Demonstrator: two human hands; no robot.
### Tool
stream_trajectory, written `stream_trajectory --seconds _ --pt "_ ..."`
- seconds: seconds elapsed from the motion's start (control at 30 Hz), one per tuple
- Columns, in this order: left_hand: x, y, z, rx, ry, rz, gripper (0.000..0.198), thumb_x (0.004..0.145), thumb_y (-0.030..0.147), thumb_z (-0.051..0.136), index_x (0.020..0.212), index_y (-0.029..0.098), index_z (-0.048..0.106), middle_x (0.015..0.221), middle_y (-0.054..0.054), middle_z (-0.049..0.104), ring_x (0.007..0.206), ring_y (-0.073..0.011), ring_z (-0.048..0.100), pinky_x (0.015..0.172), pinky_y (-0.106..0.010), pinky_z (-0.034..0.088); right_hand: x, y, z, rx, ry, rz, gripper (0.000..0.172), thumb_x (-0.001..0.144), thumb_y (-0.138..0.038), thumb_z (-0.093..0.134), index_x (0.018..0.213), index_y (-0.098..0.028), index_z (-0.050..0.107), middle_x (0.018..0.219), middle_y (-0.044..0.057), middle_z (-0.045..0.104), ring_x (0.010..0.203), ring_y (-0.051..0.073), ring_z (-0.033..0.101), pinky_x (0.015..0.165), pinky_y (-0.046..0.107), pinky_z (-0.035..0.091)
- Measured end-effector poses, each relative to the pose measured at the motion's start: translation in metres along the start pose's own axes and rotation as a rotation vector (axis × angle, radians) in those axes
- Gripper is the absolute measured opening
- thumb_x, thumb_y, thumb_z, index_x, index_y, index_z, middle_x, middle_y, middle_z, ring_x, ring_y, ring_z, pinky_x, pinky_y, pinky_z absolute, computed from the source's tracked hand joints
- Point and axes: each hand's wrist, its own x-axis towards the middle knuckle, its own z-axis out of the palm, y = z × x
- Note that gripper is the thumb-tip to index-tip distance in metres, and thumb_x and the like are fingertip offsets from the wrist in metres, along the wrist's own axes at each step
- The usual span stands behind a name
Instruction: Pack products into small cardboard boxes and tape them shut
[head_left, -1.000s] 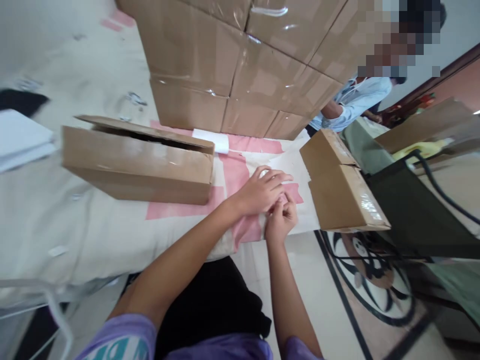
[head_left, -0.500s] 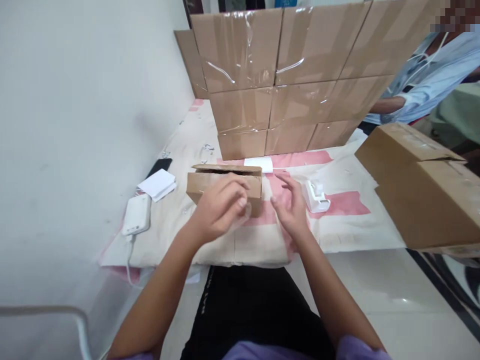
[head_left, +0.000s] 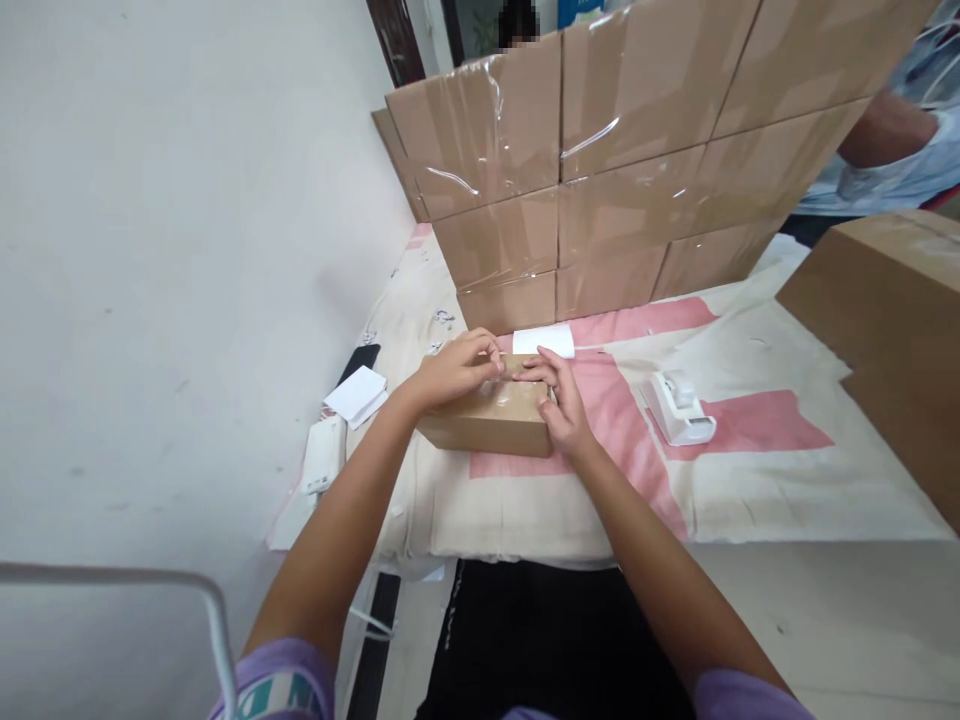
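A small brown cardboard box [head_left: 491, 420] lies on the cream and pink cloth [head_left: 585, 480] in front of me. My left hand [head_left: 454, 368] rests on the box's top left, its fingers curled and pinched at the top edge. My right hand [head_left: 561, 405] lies on the box's right end, fingers pressed flat and together against the top. Whether a strip of tape sits under the fingers I cannot make out.
A white tape dispenser [head_left: 677, 407] stands to the right on the cloth. A wall of taped cartons [head_left: 600, 170] rises behind. A large carton [head_left: 892, 320] is at the right. A white paper roll [head_left: 544, 340], white cards [head_left: 358, 395], a white power bank [head_left: 324, 455] and another person's arm [head_left: 885, 130] are nearby.
My view swung left and steadied. Both hands moved from the air before the small box down onto its top, and the box's flap now lies shut.
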Motion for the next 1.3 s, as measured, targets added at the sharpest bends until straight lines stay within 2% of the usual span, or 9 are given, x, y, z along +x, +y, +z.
stream_trajectory --seconds 0.17,0.23,0.37,0.5,0.6,0.67,0.83,1.1,1.3 --pt "0.005 -0.008 0.003 0.146 -0.105 -0.073 0.027 0.085 0.05 0.065 0.093 0.025 0.059 0.153 -0.006 0.044 0.143 -0.0324 0.041 0.12 -0.061 0.027 0.0 0.0 -0.001 -0.011 0.003 0.031 0.056 0.095 -0.04 0.05 0.147 -0.024 0.037 0.115 0.01 0.071 0.131 0.032 0.054 0.115 0.061 0.036" --pt "0.003 -0.009 0.004 0.131 -0.105 -0.109 0.032 0.087 0.05 0.064 0.108 0.027 0.058 0.16 -0.007 0.037 0.146 -0.0328 0.038 0.121 -0.062 0.022 0.0 0.0 -0.001 -0.016 0.011 0.03 0.056 0.093 -0.036 0.049 0.146 -0.025 0.037 0.121 0.01 0.069 0.13 0.032 0.055 0.115 0.061 0.035" --pt "-0.001 -0.011 0.011 0.108 -0.072 -0.123 0.059 0.09 0.052 0.06 0.144 0.035 0.041 0.15 -0.005 0.053 0.139 -0.0303 0.048 0.121 -0.06 0.022 0.0 -0.003 0.0 0.016 0.038 0.01 0.06 0.089 -0.029 0.049 0.147 -0.023 0.035 0.135 0.013 0.06 0.131 0.03 0.054 0.115 0.058 0.038" --pt "0.0 -0.012 0.024 0.177 0.006 -0.137 0.041 0.098 0.05 0.046 0.135 0.036 0.056 0.145 0.0 0.06 0.135 -0.0298 0.05 0.12 -0.058 0.024 0.001 -0.005 0.001 0.016 0.058 0.025 0.062 0.087 -0.028 0.05 0.145 -0.023 0.033 0.14 0.014 0.056 0.136 0.029 0.051 0.118 0.056 0.037" --pt "-0.001 -0.012 0.025 0.19 0.03 -0.147 0.041 0.1 0.048 0.04 0.135 0.035 0.057 0.145 -0.001 0.06 0.134 -0.029 0.051 0.119 -0.057 0.025 0.0 -0.006 0.002 0.014 0.08 0.033 0.06 0.086 -0.028 0.05 0.144 -0.022 0.034 0.138 0.014 0.057 0.134 0.029 0.052 0.118 0.055 0.038" --pt "-0.003 -0.012 0.02 0.199 -0.034 -0.124 0.048 0.095 0.055 0.049 0.139 0.035 0.054 0.148 -0.003 0.057 0.137 -0.0307 0.048 0.12 -0.057 0.024 0.0 -0.006 0.003 0.006 0.091 0.025 0.059 0.085 -0.027 0.05 0.143 -0.022 0.036 0.135 0.014 0.059 0.133 0.029 0.053 0.117 0.055 0.039" --pt "-0.007 -0.013 0.007 0.212 -0.163 -0.106 0.093 0.068 0.067 0.079 0.148 0.034 0.046 0.152 -0.01 0.05 0.143 -0.0367 0.041 0.122 -0.059 0.022 -0.002 -0.005 0.002 -0.002 0.103 0.004 0.058 0.084 -0.022 0.05 0.14 -0.021 0.038 0.13 0.013 0.061 0.132 0.029 0.053 0.118 0.056 0.036" --pt "0.0 -0.014 0.025 0.142 0.047 -0.121 0.039 0.096 0.05 0.051 0.13 0.033 0.061 0.141 -0.001 0.063 0.131 -0.0284 0.055 0.12 -0.054 0.027 -0.003 -0.007 0.004 0.019 0.113 0.048 0.06 0.079 -0.018 0.05 0.138 -0.022 0.04 0.129 0.012 0.063 0.131 0.028 0.055 0.119 0.056 0.036" --pt "0.007 -0.009 0.027 0.087 0.136 -0.133 0.033 0.1 0.038 0.043 0.118 0.034 0.071 0.132 0.002 0.069 0.122 -0.026 0.061 0.111 -0.047 0.041 0.006 0.001 -0.007 0.104 0.204 0.151 0.048 0.083 -0.024 0.05 0.13 -0.022 0.046 0.126 0.011 0.066 0.126 0.026 0.059 0.112 0.051 0.043"
